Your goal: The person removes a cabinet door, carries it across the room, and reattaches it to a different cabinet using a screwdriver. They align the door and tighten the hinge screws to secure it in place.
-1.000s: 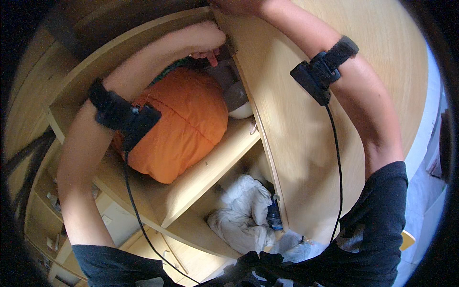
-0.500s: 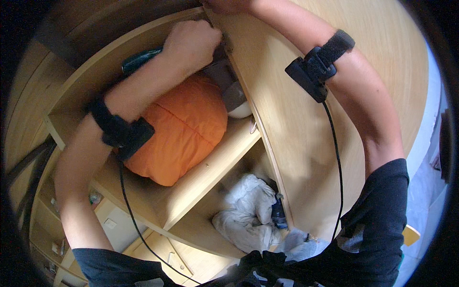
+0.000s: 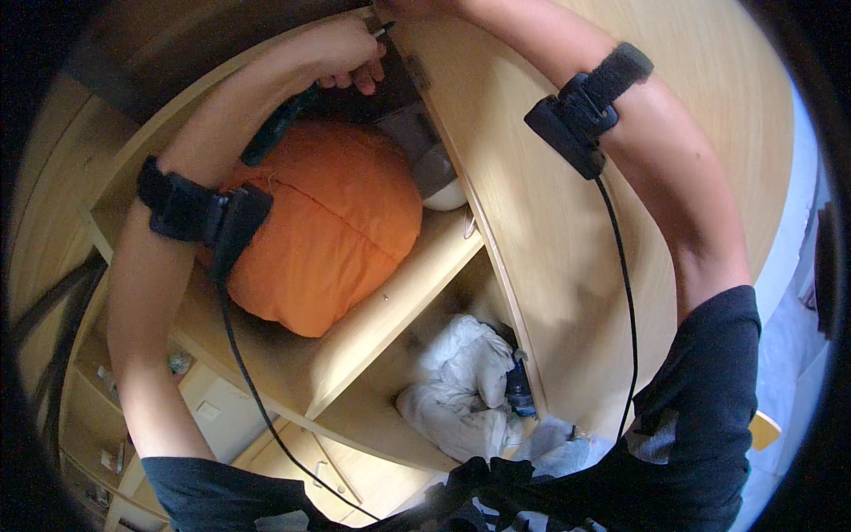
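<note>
My left hand (image 3: 350, 55) is over the far end of the wooden cabinet, fingers curled and palm partly turned inward. A thin, stick-like object with a dark tip (image 3: 385, 29) pokes out past its knuckles; its kind is too small to make out. Just below and to the right, a metal hinge (image 3: 418, 73) sits at the edge of the wooden door panel (image 3: 550, 230). My right hand (image 3: 424, 7) is at the top rim by the panel's far edge, mostly cut off, its fingers hidden. Under my left forearm lies a bulging orange fabric bundle (image 3: 341, 222).
A shelf board (image 3: 390, 310) divides the cabinet. In the nearer compartment are crumpled white cloth (image 3: 461, 381) and a dark blue bottle-like object (image 3: 520, 386). A dark green item (image 3: 277, 129) lies beside the orange bundle. Black cables (image 3: 627, 310) hang from both forearm straps.
My left hand has moved up and left, off the hinge, which now shows. Its fingers and the thin object have come into sight. My right arm has barely shifted.
</note>
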